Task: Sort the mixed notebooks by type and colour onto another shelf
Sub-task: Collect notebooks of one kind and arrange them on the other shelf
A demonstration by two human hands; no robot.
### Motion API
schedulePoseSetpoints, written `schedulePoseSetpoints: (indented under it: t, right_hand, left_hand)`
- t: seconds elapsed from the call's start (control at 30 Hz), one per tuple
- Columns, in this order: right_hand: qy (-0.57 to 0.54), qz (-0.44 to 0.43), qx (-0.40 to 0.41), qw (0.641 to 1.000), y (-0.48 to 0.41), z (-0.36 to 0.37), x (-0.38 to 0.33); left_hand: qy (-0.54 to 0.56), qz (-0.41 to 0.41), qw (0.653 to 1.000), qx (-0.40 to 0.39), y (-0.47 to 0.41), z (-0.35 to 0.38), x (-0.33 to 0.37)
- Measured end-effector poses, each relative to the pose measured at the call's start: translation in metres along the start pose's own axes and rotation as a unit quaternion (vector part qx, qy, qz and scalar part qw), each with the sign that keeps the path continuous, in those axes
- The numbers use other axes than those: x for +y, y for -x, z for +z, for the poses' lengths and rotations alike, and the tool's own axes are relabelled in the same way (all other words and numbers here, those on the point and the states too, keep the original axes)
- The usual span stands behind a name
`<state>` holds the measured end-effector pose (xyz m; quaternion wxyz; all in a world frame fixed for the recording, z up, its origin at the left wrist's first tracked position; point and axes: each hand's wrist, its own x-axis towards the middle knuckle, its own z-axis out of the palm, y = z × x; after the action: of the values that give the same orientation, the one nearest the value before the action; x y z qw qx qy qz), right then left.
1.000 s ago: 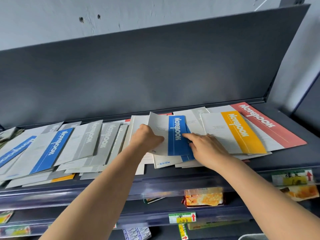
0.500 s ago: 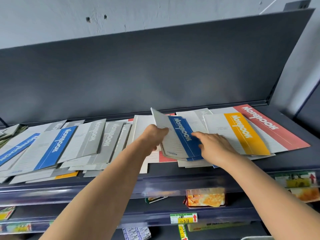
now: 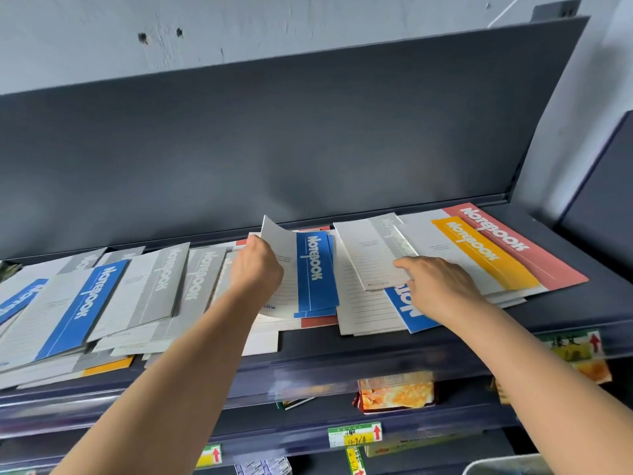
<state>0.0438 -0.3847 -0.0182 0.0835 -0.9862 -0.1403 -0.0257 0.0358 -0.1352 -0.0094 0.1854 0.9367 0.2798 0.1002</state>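
Notebooks lie spread along a dark shelf [image 3: 376,351]. My left hand [image 3: 255,269] grips a few blue-striped notebooks [image 3: 315,269] by their left edge, tilted up off the pile. My right hand [image 3: 435,286] reaches to the right of them, fingers on a grey-striped notebook [image 3: 373,255] that lies over another blue notebook [image 3: 407,310]. A yellow-striped notebook [image 3: 479,252] and a red-striped one [image 3: 534,248] lie at the far right. Grey notebooks [image 3: 164,275] and a blue one [image 3: 85,303] overlap on the left.
A dark back panel [image 3: 274,149] rises behind the shelf, with a side panel [image 3: 596,186] at the right. Lower shelves [image 3: 308,433] hold snack packets [image 3: 397,392] and price labels [image 3: 352,435].
My left hand has lifted the blue notebooks and carried them leftward. My right hand has let go of them and moved right onto the grey-striped notebook, uncovering another blue one.
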Motion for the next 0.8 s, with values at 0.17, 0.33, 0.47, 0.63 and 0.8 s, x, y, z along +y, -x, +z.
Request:
schedulePoseSetpoints:
  t: [0.17,0.33,0.47,0.63,0.8]
  right_hand:
    - [-0.015,-0.009,0.0,1.0,-0.002,0.001,0.0]
    - [-0.018,-0.016,0.01,1.0,-0.007,0.001,0.002]
    - [-0.011,-0.011,0.044,0.999,-0.011,-0.002,0.012]
    - [0.03,0.044,0.019,0.998,-0.014,-0.001,0.035]
    - [0.007,0.068,-0.028,0.997,-0.004,-0.005,0.047]
  left_hand:
    - [-0.102,0.051,0.993,0.014,0.0,0.003,0.013]
    - [-0.088,0.141,0.986,-0.017,0.0,0.018,0.034]
    - [-0.018,0.167,0.983,-0.071,0.009,0.028,0.058]
    - [0.091,0.117,0.978,-0.148,0.019,0.037,0.088]
    - [0.239,0.022,0.951,-0.195,0.021,0.047,0.106]
